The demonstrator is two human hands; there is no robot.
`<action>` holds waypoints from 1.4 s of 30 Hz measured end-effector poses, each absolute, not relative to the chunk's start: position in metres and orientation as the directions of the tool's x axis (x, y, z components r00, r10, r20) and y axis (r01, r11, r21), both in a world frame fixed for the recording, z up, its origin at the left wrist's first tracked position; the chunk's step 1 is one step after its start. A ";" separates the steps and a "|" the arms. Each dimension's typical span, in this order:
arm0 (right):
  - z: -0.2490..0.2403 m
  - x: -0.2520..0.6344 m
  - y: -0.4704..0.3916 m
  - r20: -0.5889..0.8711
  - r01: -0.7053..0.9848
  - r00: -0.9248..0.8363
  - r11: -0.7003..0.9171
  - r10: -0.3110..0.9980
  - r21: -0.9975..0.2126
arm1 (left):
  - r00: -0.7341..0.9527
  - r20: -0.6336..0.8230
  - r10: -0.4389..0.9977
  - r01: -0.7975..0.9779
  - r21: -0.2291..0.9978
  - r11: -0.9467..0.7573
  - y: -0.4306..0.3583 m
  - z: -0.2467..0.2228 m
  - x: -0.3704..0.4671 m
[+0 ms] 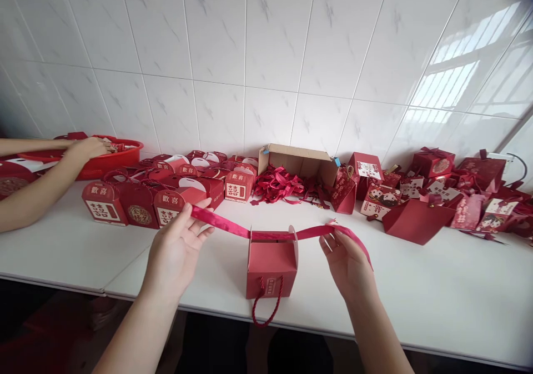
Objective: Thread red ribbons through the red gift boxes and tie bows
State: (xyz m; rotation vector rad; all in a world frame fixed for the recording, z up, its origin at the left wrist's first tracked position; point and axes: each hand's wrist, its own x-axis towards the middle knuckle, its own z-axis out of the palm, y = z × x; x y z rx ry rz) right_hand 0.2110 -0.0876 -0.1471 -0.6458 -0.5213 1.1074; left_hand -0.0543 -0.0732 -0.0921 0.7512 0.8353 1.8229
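A red gift box (270, 263) stands upright near the table's front edge, its twisted rope handle (267, 324) hanging down the front. A dark pink ribbon (225, 223) runs across the box top, passing between its two raised side flaps. My left hand (177, 240) pinches one end of the ribbon between thumb and fingers, left of the box. On the other side, my right hand (347, 257) grips the ribbon's right part, with a loose tail draped over the back of the hand. Neither hand touches the box.
Rows of red boxes (139, 207) stand at the left. A cardboard box (300, 154) spills a pile of ribbons (278, 185) at the back. Assorted red boxes (416, 218) crowd the right. Another person's hand (89, 147) reaches into a red basin (129, 156).
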 end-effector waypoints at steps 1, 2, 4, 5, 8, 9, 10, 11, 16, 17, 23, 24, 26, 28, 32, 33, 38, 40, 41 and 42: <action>-0.143 0.212 -0.086 0.083 -0.643 0.365 0.316 0.927 -0.698 | -0.352 0.159 0.922 -0.477 0.817 -0.323 -0.073 -0.090 -0.056; -0.138 0.212 -0.085 0.104 -0.633 0.364 0.328 0.926 -0.701 | -0.359 0.195 0.913 -0.441 0.826 -0.350 -0.072 -0.087 -0.057; -0.127 0.214 -0.081 0.152 -0.578 0.358 0.347 0.921 -0.739 | -0.373 0.278 0.885 -0.367 0.832 -0.415 -0.071 -0.079 -0.058; -0.120 0.214 -0.079 0.177 -0.536 0.350 0.352 0.920 -0.767 | -0.368 0.317 0.874 -0.333 0.833 -0.442 -0.071 -0.075 -0.057; -0.097 0.211 -0.073 0.232 -0.430 0.295 0.345 0.927 -0.834 | -0.306 0.397 0.865 -0.234 0.850 -0.473 -0.069 -0.061 -0.053; -0.089 0.210 -0.072 0.244 -0.414 0.269 0.340 0.932 -0.844 | -0.273 0.412 0.869 -0.204 0.858 -0.471 -0.068 -0.057 -0.051; -0.083 0.208 -0.071 0.255 -0.404 0.249 0.340 0.934 -0.849 | -0.240 0.425 0.873 -0.176 0.865 -0.470 -0.067 -0.053 -0.048; -0.077 0.206 -0.071 0.268 -0.394 0.234 0.344 0.934 -0.852 | -0.215 0.436 0.874 -0.152 0.869 -0.471 -0.067 -0.050 -0.046; -0.060 0.202 -0.073 0.397 -0.317 0.215 0.448 0.892 -0.836 | -0.177 0.496 0.850 -0.071 0.855 -0.513 -0.068 -0.044 -0.034; -0.058 0.202 -0.073 0.415 -0.300 0.220 0.466 0.883 -0.832 | -0.185 0.508 0.841 -0.066 0.848 -0.526 -0.068 -0.044 -0.032; -0.049 0.204 -0.065 0.374 -0.298 0.235 0.432 0.897 -0.851 | -0.247 0.524 0.815 -0.114 0.819 -0.562 -0.066 -0.036 -0.022; -0.047 0.203 -0.064 0.372 -0.306 0.233 0.431 0.899 -0.849 | -0.245 0.519 0.819 -0.134 0.818 -0.559 -0.065 -0.035 -0.020; -0.045 0.201 -0.061 0.375 -0.319 0.234 0.435 0.897 -0.842 | -0.233 0.510 0.828 -0.161 0.820 -0.550 -0.063 -0.033 -0.017; -0.042 0.198 -0.060 0.372 -0.328 0.233 0.433 0.898 -0.839 | -0.211 0.509 0.835 -0.160 0.824 -0.543 -0.061 -0.031 -0.016; -0.037 0.194 -0.060 0.377 -0.338 0.243 0.442 0.894 -0.831 | -0.144 0.537 0.831 -0.120 0.824 -0.554 -0.057 -0.028 -0.013; -0.036 0.193 -0.060 0.380 -0.338 0.244 0.445 0.892 -0.829 | -0.133 0.544 0.829 -0.112 0.823 -0.558 -0.057 -0.027 -0.013; -0.032 0.190 -0.059 0.372 -0.362 0.213 0.426 0.904 -0.829 | -0.120 0.546 0.829 -0.098 0.824 -0.558 -0.056 -0.024 -0.008; -0.031 0.189 -0.059 0.376 -0.367 0.202 0.426 0.904 -0.827 | -0.105 0.557 0.824 -0.080 0.821 -0.565 -0.056 -0.023 -0.006; -0.031 0.188 -0.059 0.380 -0.368 0.200 0.429 0.903 -0.825 | -0.095 0.563 0.821 -0.071 0.819 -0.570 -0.056 -0.023 -0.006; -0.031 0.188 -0.059 0.386 -0.369 0.200 0.434 0.900 -0.822 | -0.088 0.568 0.818 -0.062 0.817 -0.574 -0.056 -0.023 -0.005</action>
